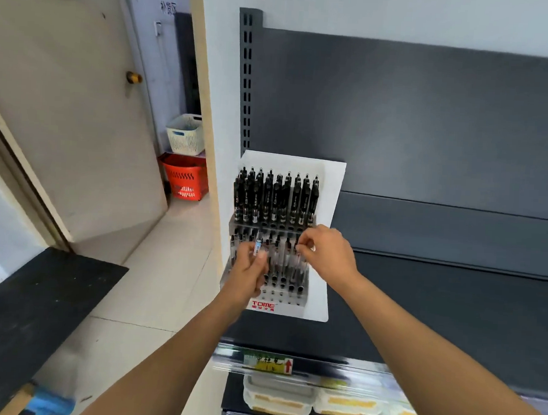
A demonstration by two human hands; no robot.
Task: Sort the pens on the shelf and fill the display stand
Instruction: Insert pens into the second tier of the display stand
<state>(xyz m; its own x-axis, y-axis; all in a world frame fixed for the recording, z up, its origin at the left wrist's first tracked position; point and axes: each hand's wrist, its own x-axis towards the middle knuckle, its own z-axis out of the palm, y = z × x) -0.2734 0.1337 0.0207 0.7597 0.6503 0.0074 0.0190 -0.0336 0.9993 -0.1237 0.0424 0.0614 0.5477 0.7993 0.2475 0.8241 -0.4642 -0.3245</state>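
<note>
**Filling the lower tier of a pen stand, both hands at the rack**

Head view:

Standing on the dark shelf [452, 299], hard against its left end: white display stand [325, 241], red "TOME" lettering on the front lip. Packed across the upper tier, upright and close together: black pens [275, 196]. Slotted in the lower tier: clear-barrelled pens [284, 265], partly hidden behind the hands, with a row of bare holes visible along the front edge below them.

Reaching in from lower left: left hand [247, 269], fingers curled closed around a single pen [258, 246], its labelled end poking up past the knuckles, held in front of the left part of the lower tier. Unclear whether that pen's tip sits in a hole.

Reaching in from lower right: right hand [327, 251], thumb and forefinger pinched together at the top of a clear pen on the right side of the lower tier, remaining fingers loosely bent. Blurred at the fingertips, so the grip itself cannot be told for certain.

Below the shelf edge: yellow price tag [267, 364] with a red arrow, and lidded food boxes [277, 398] on the next level down.

Off to the left, past an open door [64, 117]: white basket [186, 133] stacked above a red basket [185, 179] on the tiled floor.
</note>
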